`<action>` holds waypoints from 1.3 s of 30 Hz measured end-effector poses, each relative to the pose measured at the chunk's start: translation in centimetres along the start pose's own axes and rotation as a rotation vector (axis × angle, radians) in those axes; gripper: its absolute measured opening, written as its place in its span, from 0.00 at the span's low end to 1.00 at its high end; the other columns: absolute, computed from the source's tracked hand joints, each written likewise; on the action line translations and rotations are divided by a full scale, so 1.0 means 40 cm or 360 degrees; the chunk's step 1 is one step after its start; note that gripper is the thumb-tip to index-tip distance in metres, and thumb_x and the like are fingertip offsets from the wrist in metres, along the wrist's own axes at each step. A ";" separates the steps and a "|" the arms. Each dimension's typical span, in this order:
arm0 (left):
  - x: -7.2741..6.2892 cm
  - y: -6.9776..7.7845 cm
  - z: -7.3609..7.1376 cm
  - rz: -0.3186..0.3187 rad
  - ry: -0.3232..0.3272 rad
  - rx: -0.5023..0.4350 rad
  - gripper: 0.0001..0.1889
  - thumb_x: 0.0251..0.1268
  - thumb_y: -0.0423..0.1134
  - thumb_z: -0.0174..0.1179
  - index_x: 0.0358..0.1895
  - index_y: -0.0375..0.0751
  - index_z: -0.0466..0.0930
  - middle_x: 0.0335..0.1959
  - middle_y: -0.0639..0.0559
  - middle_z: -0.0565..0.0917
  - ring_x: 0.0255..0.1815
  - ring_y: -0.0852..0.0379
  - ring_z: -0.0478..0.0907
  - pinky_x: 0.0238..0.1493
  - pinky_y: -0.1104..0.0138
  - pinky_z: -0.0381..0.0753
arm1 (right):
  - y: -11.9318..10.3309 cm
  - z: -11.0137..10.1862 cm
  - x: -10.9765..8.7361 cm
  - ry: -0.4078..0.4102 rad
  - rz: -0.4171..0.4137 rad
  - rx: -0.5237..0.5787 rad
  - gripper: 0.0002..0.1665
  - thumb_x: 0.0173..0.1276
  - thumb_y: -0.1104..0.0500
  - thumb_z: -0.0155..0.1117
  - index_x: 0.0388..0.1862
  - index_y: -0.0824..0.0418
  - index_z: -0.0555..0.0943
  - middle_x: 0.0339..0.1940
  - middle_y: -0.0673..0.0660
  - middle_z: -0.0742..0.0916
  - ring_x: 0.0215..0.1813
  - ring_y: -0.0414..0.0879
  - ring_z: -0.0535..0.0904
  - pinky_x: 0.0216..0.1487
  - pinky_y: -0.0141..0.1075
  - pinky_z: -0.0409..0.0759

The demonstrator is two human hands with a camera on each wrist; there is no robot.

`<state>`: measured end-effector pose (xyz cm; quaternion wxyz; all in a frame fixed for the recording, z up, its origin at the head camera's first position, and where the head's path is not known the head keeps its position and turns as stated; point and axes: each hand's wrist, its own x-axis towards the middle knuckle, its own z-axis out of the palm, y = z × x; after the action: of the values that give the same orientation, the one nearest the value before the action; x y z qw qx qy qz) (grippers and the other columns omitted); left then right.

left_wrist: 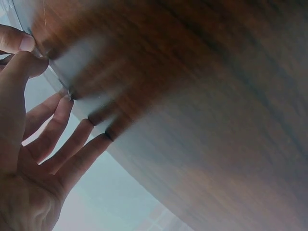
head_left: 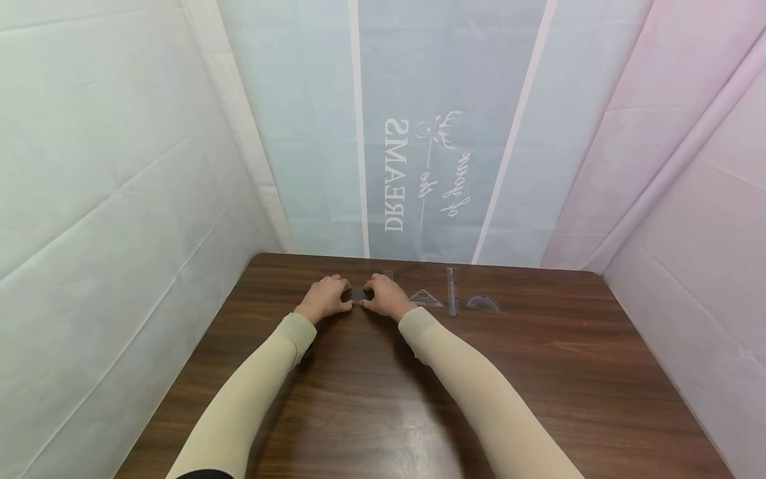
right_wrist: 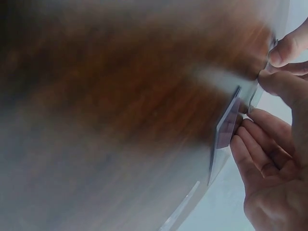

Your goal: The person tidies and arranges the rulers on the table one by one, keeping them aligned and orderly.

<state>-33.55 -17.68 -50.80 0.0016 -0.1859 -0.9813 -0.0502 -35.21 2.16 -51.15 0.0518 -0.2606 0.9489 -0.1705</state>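
Note:
Between the two hands, flat on the brown table, lies a thin, see-through plastic piece (head_left: 358,295); the fingers hide much of its outline. My left hand (head_left: 328,296) holds its left side, thumb at the near edge and fingertips at the far edge. At its right side my right hand (head_left: 385,296) grips it in the same way. The thumbs are close together in the right wrist view, where the piece (right_wrist: 253,96) shows edge-on. Just right of the right hand lies a clear set square (head_left: 426,299). Another clear strip (head_left: 388,273) pokes out behind that hand, partly hidden.
Farther right on the table (head_left: 538,372) are a clear ruler (head_left: 452,293), pointing away from me, and a clear protractor (head_left: 483,304). The table's back edge runs just beyond the hands. Behind it hangs a printed cloth (head_left: 317,133), with pale cloth walls (head_left: 108,199) on both sides.

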 end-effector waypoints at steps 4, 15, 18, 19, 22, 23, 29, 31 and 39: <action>-0.004 0.002 -0.002 -0.0006 -0.0003 0.0006 0.25 0.75 0.51 0.68 0.67 0.38 0.83 0.62 0.40 0.83 0.60 0.42 0.83 0.57 0.46 0.86 | 0.001 -0.001 0.006 0.0000 0.0001 -0.0022 0.26 0.77 0.49 0.72 0.66 0.63 0.85 0.58 0.58 0.83 0.58 0.51 0.82 0.62 0.45 0.82; -0.017 0.002 -0.006 -0.0026 -0.0011 -0.0062 0.25 0.76 0.50 0.68 0.68 0.42 0.83 0.61 0.43 0.83 0.59 0.44 0.83 0.56 0.46 0.86 | 0.008 0.006 0.007 0.0022 -0.0048 -0.0055 0.25 0.75 0.48 0.73 0.63 0.62 0.87 0.57 0.58 0.84 0.58 0.52 0.82 0.62 0.46 0.83; -0.019 -0.001 -0.002 -0.0043 -0.0025 -0.0092 0.26 0.75 0.51 0.69 0.69 0.43 0.83 0.62 0.44 0.83 0.60 0.44 0.83 0.57 0.45 0.86 | 0.008 0.006 0.003 0.0029 -0.0055 -0.0056 0.25 0.75 0.48 0.72 0.63 0.63 0.87 0.57 0.59 0.84 0.58 0.51 0.82 0.62 0.46 0.83; -0.021 -0.002 -0.001 -0.0043 -0.0021 -0.0101 0.26 0.75 0.52 0.69 0.69 0.43 0.83 0.62 0.44 0.83 0.60 0.43 0.83 0.56 0.45 0.86 | 0.008 0.007 0.002 0.0030 -0.0056 -0.0062 0.25 0.75 0.48 0.72 0.62 0.63 0.87 0.57 0.58 0.84 0.58 0.51 0.82 0.62 0.46 0.83; -0.024 -0.005 0.003 -0.0042 -0.0013 -0.0137 0.26 0.74 0.52 0.70 0.68 0.43 0.83 0.62 0.44 0.83 0.60 0.43 0.83 0.57 0.43 0.85 | 0.006 0.006 0.000 0.0029 -0.0056 -0.0057 0.24 0.75 0.48 0.73 0.62 0.62 0.87 0.56 0.58 0.83 0.55 0.50 0.81 0.60 0.46 0.83; -0.025 -0.007 0.004 -0.0041 -0.0009 -0.0148 0.26 0.74 0.52 0.70 0.68 0.43 0.83 0.62 0.44 0.83 0.60 0.43 0.83 0.57 0.43 0.85 | 0.004 0.006 -0.001 0.0028 -0.0053 -0.0056 0.24 0.75 0.48 0.73 0.62 0.62 0.87 0.56 0.58 0.83 0.55 0.50 0.81 0.60 0.46 0.83; -0.029 -0.013 0.005 -0.0051 -0.0004 -0.0263 0.24 0.73 0.51 0.72 0.66 0.43 0.85 0.60 0.46 0.84 0.60 0.46 0.83 0.60 0.46 0.84 | 0.002 0.007 -0.007 0.0003 -0.0058 -0.0026 0.25 0.76 0.48 0.72 0.62 0.63 0.86 0.56 0.58 0.83 0.57 0.50 0.80 0.61 0.46 0.82; -0.030 -0.016 0.006 -0.0052 -0.0002 -0.0293 0.24 0.73 0.50 0.72 0.65 0.43 0.85 0.60 0.46 0.84 0.60 0.47 0.83 0.61 0.47 0.83 | 0.002 0.008 -0.009 0.0002 -0.0069 -0.0020 0.24 0.77 0.48 0.71 0.62 0.63 0.86 0.56 0.58 0.83 0.56 0.50 0.80 0.60 0.46 0.82; -0.041 -0.025 0.011 -0.0009 0.0000 -0.0267 0.23 0.73 0.52 0.72 0.65 0.46 0.85 0.59 0.49 0.84 0.60 0.49 0.83 0.59 0.48 0.84 | -0.004 0.008 -0.028 0.0058 -0.0131 -0.0057 0.24 0.77 0.47 0.72 0.62 0.63 0.86 0.55 0.58 0.84 0.55 0.51 0.81 0.60 0.46 0.82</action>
<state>-32.38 -19.15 -51.38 -0.0141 -0.1827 -0.9741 -0.1323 -34.14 2.51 -51.38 0.0228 -0.2972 0.9410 -0.1603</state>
